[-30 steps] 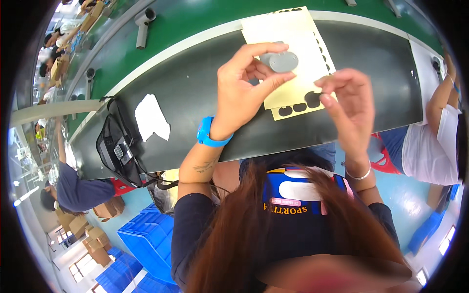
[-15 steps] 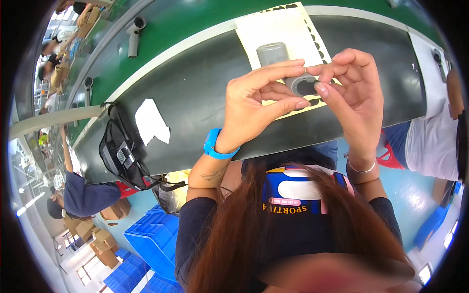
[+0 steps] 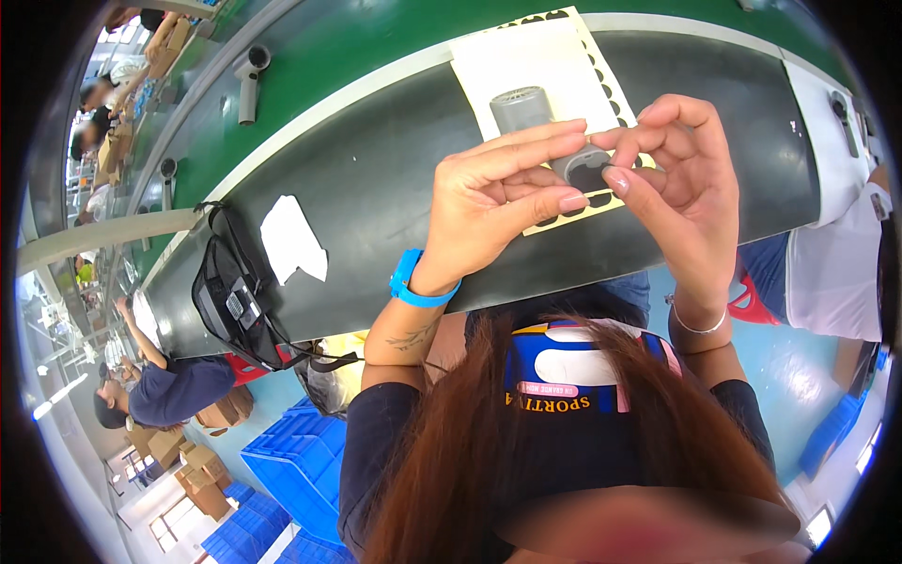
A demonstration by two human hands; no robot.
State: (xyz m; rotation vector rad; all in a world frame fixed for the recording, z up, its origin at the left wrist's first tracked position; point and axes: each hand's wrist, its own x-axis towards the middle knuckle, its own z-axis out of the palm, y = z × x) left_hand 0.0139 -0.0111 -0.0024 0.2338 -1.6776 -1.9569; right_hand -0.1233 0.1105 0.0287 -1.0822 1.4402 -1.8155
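Note:
My left hand is closed round a grey hair dryer, seemingly by its handle, with the vented round head pointing away. The handle's round end faces me, and a black round sticker covers much of it. The thumb and forefinger of my right hand pinch at the sticker's right edge, while its other fingers curl loosely. Beneath lies a pale yellow sheet with black round stickers along its edge; my hands hide part of it.
A dark worktop runs across, with a green conveyor behind it carrying another hair dryer. Left lie a white paper piece and a black mesh bag. Blue crates stand on the floor. People sit at both sides.
The handle end has tilted slightly, and the black sticker now shows wider across it. The hair dryer on the green conveyor has shifted slightly toward the left. The person at left has moved their head and arm.

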